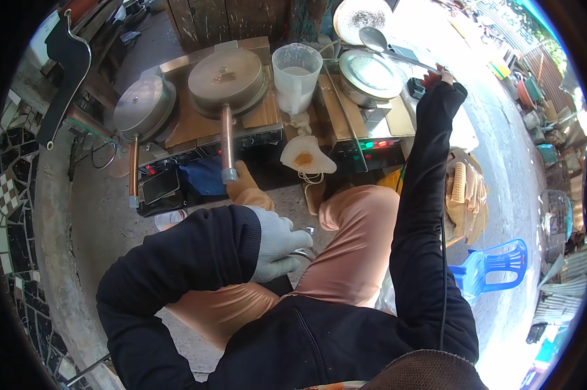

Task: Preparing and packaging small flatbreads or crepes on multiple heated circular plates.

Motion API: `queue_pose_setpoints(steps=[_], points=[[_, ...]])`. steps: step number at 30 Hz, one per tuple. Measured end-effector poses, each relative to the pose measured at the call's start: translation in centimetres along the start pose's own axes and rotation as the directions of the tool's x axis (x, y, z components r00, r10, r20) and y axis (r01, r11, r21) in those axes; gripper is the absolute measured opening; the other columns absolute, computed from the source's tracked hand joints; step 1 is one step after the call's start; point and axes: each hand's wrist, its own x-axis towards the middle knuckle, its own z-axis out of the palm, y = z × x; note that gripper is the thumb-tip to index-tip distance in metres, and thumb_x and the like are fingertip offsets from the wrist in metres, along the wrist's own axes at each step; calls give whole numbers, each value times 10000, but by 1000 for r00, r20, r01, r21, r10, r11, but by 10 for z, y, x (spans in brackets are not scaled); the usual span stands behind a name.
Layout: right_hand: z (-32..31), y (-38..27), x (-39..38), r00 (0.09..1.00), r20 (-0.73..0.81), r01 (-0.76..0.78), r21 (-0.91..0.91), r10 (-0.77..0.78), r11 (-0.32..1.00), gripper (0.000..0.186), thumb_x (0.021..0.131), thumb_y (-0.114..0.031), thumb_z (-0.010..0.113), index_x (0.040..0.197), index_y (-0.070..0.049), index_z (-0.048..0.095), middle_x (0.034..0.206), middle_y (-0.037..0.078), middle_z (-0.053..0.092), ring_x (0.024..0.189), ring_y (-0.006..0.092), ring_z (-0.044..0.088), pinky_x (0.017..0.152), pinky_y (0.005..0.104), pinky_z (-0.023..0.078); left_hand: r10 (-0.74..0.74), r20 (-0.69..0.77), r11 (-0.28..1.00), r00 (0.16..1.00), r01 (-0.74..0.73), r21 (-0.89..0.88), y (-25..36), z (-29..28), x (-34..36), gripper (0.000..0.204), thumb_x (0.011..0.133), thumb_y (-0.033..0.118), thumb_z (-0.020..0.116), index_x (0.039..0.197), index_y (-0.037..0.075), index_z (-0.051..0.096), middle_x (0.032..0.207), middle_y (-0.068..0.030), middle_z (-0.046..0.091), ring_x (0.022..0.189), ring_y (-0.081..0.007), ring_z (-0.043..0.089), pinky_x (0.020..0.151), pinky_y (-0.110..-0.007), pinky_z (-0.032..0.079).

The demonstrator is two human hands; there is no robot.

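My left hand (pixel 275 244), in a grey glove, is closed over my lap on a small shiny metal tool (pixel 300 253). The hand hides most of the tool, so its kind is unclear. My right hand (pixel 440 78) reaches far out to the right and grips the end of a long-handled ladle (pixel 373 39). The ladle's bowl is above the back edge of a lidded metal pot (pixel 371 73), in front of a white round plate (pixel 362 21) with dark specks. Left of the pot stands a clear jug (pixel 296 75) with pale liquid inside.
Two round lidded pans, a larger one (pixel 225 81) and a smaller one (pixel 144 107), point their copper handles toward me. A stained white scoop-shaped piece (pixel 308 156) lies between the burners. Waffle-patterned cones (pixel 461 185) sit at right, near a blue plastic chair (pixel 492 268).
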Motion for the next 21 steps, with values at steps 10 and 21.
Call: queue_pose_setpoints(steps=[10,21], points=[[66,72,-39,949,256,-190,1,184,982,211,899,-119,459,972,44,571,644,131,568,470,199,532,423,304,481,37,-71,999,997,-39,-35,0,3,-1,276,856,253,539,1058,65,550,827,-141,611,699,-333,584,624,-379,462],[74,161,-103,524,800,754,-277,-292,595,428,784,7,514,1210,-33,516,845,154,602,698,269,589,610,337,472,-11,52,999,999,13,-44,-3,1,-3,297,867,252,529,1106,75,533,837,-151,604,711,-320,595,629,-370,464]])
